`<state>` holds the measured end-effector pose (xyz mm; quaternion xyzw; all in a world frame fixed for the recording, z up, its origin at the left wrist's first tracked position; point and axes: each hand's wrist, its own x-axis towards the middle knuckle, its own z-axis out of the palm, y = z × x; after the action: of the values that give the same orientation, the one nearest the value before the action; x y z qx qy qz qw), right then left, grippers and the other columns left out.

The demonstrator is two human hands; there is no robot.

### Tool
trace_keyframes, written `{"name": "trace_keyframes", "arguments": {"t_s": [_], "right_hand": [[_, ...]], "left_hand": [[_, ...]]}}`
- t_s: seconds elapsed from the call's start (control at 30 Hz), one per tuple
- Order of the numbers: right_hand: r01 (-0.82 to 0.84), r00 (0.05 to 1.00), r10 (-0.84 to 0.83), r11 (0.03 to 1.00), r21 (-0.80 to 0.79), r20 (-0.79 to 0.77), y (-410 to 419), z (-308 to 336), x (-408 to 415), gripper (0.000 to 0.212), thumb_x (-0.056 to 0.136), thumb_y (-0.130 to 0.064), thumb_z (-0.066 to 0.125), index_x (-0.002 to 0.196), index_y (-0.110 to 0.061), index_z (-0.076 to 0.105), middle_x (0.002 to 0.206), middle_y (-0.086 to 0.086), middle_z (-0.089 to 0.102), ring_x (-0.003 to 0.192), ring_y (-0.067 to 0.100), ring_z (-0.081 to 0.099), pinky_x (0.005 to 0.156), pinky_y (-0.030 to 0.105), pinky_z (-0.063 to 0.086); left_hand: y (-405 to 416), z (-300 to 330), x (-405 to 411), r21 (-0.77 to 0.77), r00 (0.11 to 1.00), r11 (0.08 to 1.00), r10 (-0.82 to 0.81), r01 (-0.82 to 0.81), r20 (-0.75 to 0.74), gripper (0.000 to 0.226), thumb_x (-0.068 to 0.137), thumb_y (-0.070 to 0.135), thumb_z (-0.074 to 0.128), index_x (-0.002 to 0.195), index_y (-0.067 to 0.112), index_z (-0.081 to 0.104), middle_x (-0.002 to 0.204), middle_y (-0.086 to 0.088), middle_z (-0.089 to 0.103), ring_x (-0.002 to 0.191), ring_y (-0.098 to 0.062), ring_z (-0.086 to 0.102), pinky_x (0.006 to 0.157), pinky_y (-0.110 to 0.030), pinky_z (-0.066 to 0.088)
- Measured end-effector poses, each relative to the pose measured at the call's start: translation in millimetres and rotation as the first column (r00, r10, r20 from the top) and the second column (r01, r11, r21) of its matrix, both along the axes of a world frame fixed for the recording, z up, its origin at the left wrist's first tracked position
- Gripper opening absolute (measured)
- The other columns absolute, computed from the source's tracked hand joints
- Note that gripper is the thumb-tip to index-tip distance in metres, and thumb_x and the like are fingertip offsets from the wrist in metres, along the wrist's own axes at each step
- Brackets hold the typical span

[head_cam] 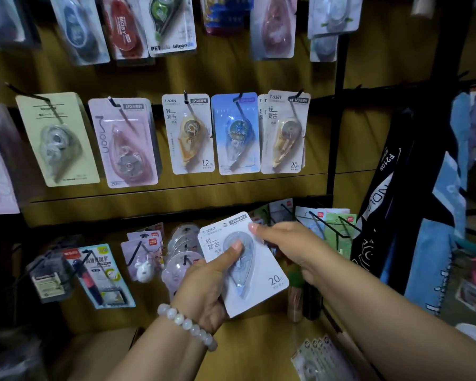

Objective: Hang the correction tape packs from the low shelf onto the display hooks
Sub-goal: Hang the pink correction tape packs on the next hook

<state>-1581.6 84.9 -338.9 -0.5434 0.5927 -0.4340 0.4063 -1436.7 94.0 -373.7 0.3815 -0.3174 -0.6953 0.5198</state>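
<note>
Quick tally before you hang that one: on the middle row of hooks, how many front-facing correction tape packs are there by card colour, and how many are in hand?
Cream card: 1
Pink card: 1
White card, amber dispenser: 2
Blue card: 1
In hand, white pack, left hand, right hand: 1
Total: 6

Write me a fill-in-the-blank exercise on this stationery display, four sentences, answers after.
1. The left hand presses its ____ on the blister of the held pack.
2. The held pack is printed T-____.
3. The right hand pinches the pack's ____ edge.
4. The left wrist wears a bead ____.

Answers: thumb; 9267; top; bracelet
</note>
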Motion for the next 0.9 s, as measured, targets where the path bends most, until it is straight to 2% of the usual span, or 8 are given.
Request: {"name": "trace_keyframes", "arguments": {"t_s": [0.2,0.27,0.33,0.4,0.5,0.57,0.73,0.9], "right_hand": [[-0.086,0.981,0.079,0.996,0.028,0.176,2,-14,3,0.025,0.073,-0.025,0.081,0.07,-0.011,0.06,0.071,0.01,0.074,0.062,0.023,0.069,0.062,0.028,0.053],[-0.072,0.978,0.065,0.997,0.029,0.199,0,-15,2,0.022,0.074,-0.023,0.08,0.074,-0.01,0.062,0.072,0.01,0.074,0.061,0.023,0.069,0.062,0.028,0.054],[-0.03,0.972,0.024,0.999,0.021,0.233,0,-13,1,0.018,0.078,-0.019,0.076,0.075,-0.009,0.062,0.063,0.007,0.071,0.052,0.018,0.066,0.053,0.022,0.05],[0.046,0.969,-0.041,0.999,-0.012,0.245,-1,-9,-4,0.016,0.081,-0.019,0.073,0.077,-0.008,0.063,0.056,0.002,0.069,0.044,0.015,0.063,0.044,0.017,0.046],[0.169,0.949,-0.125,0.977,-0.131,0.29,-1,4,-15,0.019,0.084,-0.021,0.07,0.089,-0.003,0.065,0.072,0.009,0.071,0.06,0.023,0.067,0.055,0.029,0.052],[0.227,0.918,-0.127,0.945,-0.235,0.375,0,19,-23,0.014,0.085,-0.019,0.069,0.083,-0.006,0.064,0.077,0.012,0.071,0.071,0.028,0.067,0.067,0.038,0.053],[0.3,0.879,-0.074,0.853,-0.426,0.472,1,68,-41,0.014,0.086,-0.02,0.068,0.076,-0.014,0.062,0.08,0.007,0.071,0.071,0.023,0.067,0.069,0.036,0.055],[0.367,0.843,-0.065,0.795,-0.482,0.534,-7,96,-51,0.012,0.087,-0.017,0.068,0.077,-0.014,0.062,0.076,0.003,0.073,0.068,0.016,0.07,0.064,0.03,0.058]], "left_hand": [[2,3,-3,-0.016,0.999,0.999,0.032,-0.033,-0.02,0.032,0.078,0.014,0.073,0.107,0.002,0.066,0.094,-0.023,0.075,0.072,-0.037,0.074,0.057,-0.049,0.06],[2,2,-3,-0.015,1.0,0.999,0.028,-0.029,-0.012,0.034,0.08,0.018,0.072,0.11,0.001,0.066,0.098,-0.023,0.074,0.082,-0.04,0.072,0.069,-0.054,0.059],[3,2,-2,-0.009,1.0,1.0,0.007,-0.007,-0.017,0.034,0.084,0.024,0.069,0.111,0.003,0.067,0.101,-0.022,0.074,0.091,-0.042,0.071,0.082,-0.06,0.055],[4,2,0,0.006,0.999,1.0,-0.016,0.016,-0.035,0.029,0.089,0.024,0.064,0.11,0.005,0.068,0.102,-0.021,0.074,0.09,-0.041,0.071,0.081,-0.062,0.054],[2,2,5,0.021,1.0,1.0,-0.002,0.002,-0.005,0.023,0.09,0.014,0.062,0.11,0.003,0.065,0.097,-0.021,0.075,0.079,-0.038,0.073,0.066,-0.056,0.059],[2,3,8,0.022,0.999,1.0,0.0,-0.001,0.035,0.02,0.089,0.011,0.063,0.108,0.003,0.063,0.091,-0.021,0.075,0.07,-0.036,0.074,0.059,-0.05,0.06],[-1,11,7,0.027,0.998,1.0,-0.001,-0.001,0.061,0.025,0.088,0.013,0.065,0.112,0.006,0.062,0.095,-0.019,0.076,0.073,-0.035,0.074,0.064,-0.049,0.06],[-4,15,5,0.016,0.997,1.0,-0.009,0.007,0.075,0.033,0.086,0.015,0.068,0.118,0.008,0.061,0.097,-0.016,0.076,0.077,-0.034,0.075,0.072,-0.051,0.059]]}}
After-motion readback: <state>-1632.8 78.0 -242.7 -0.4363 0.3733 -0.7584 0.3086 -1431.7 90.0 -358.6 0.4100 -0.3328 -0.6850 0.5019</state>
